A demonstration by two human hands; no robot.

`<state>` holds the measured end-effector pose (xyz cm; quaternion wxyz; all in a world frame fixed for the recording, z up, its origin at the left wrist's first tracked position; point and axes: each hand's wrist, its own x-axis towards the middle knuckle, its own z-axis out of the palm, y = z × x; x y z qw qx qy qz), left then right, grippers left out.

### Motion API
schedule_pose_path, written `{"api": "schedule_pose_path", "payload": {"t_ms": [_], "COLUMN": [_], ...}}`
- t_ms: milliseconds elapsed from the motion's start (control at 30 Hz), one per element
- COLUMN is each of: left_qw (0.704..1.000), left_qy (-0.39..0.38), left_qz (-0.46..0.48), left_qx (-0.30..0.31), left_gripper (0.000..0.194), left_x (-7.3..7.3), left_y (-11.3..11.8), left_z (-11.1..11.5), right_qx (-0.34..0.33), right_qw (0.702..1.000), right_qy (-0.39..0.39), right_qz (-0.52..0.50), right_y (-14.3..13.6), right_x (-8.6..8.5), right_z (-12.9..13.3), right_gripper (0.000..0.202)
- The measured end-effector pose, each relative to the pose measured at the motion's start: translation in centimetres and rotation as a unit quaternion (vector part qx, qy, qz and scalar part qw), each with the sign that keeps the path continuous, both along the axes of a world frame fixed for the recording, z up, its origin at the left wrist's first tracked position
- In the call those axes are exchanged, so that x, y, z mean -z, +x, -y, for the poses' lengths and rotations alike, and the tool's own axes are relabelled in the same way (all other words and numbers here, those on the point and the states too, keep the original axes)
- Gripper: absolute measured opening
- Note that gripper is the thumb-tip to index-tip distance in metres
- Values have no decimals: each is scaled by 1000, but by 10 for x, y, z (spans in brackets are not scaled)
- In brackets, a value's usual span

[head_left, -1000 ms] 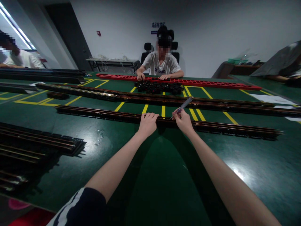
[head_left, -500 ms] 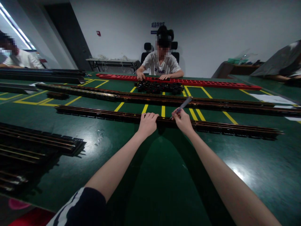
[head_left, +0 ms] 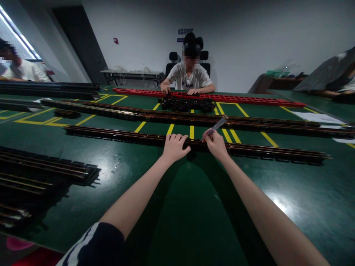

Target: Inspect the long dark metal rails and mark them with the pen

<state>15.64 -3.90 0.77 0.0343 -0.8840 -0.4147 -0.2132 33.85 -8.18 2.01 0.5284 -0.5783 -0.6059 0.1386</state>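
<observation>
- The fingers of the right hand [head_left: 216,145] are closed in a pinch around a slim, see-through tool [head_left: 217,125]; it is held at a slant, with its narrow end lowered to the near strip [head_left: 133,137] and its thicker end raised away from the wearer.
- The fingers of the left hand [head_left: 174,147] are open and laid over the near strip, with the thumb set apart; whether anything small is pressed beneath them cannot be told.
- The near strip, long, dark and lined with thin metallic rods, is laid crosswise on the green table [head_left: 191,221], and it is touched by the left hand just beside the tool's narrow end.
- Beyond it, a far row of strips [head_left: 177,117] is laid roughly alongside, across yellow lines [head_left: 192,132] marked on the table.
- At the front left, stacked strips [head_left: 44,164] are placed, partly cut off by the view's edge.
- Farther back, a heap of black parts [head_left: 185,104] is set in front of a long red slotted frame [head_left: 249,99].
- Behind the frame, a person [head_left: 190,75] is seated, with both hands lowered to it.
- At the right, white papers [head_left: 318,117] are laid on the table.
</observation>
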Motion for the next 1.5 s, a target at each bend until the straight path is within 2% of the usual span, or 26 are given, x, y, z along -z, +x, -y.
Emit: {"api": "schedule_pose_path", "payload": {"t_ms": [667, 1067, 1167, 1300, 1500], "left_qw": [999, 999, 999, 999, 1000], "left_qy": [13, 21, 25, 28, 23], "left_qz": [-26, -19, -20, -14, -12], "left_qx": [-15, -18, -17, -14, -16], "left_gripper": [48, 44, 43, 43, 41], "left_x": [-1, 0, 0, 0, -1], "left_y": [2, 4, 4, 4, 5], "left_z": [1, 1, 2, 2, 3], "right_qx": [64, 40, 58, 119, 156], "right_qw": [998, 999, 996, 986, 979], "right_qy": [28, 24, 35, 38, 42], "right_qz": [-7, 21, 60, 108, 124], "right_y": [5, 5, 10, 14, 11], "right_x": [4, 8, 12, 19, 24], "right_z": [10, 12, 14, 16, 16], "right_gripper": [37, 29, 26, 23, 21]}}
